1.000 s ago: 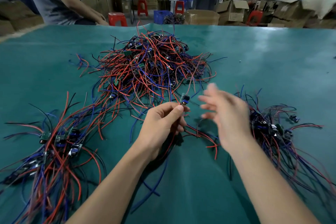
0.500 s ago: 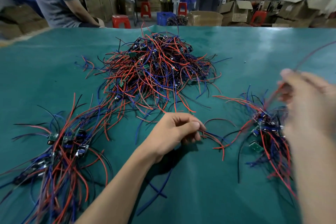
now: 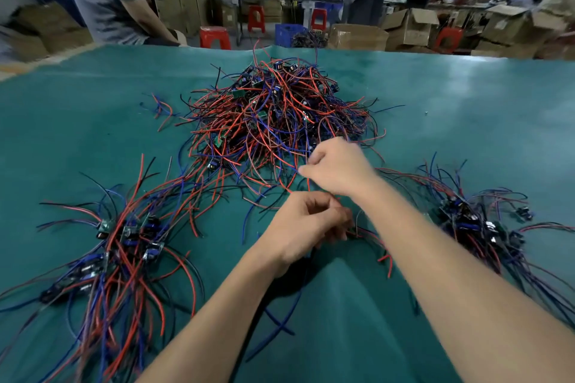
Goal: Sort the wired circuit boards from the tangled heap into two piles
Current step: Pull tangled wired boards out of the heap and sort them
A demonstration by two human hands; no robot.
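Heap: the tangled heap of red, blue and black wires with small boards lies in the middle of the green table, beyond both my hands.
Right hand: my right hand reaches in from the right to the near edge of the heap, fingers curled, thumb and forefinger pinching a red wire that hangs down from them. It is a little blurred, so I cannot tell how many strands it holds.
Left hand: my left hand sits just nearer me than the right one and lower in view, fingers curled in. Thin wires run out from under its fingertips toward the right; it seems to grip them, but the board they belong to is hidden.
Hands together: close, the right just beyond the left, not touching as far as I can see.
Left pile: a sorted pile of boards with wires fanned out lies well to the left of my left forearm.
Right pile: a second pile lies to the right of my right forearm, partly hidden behind it.
Loose wire: a blue wire lies on the table between my forearms.
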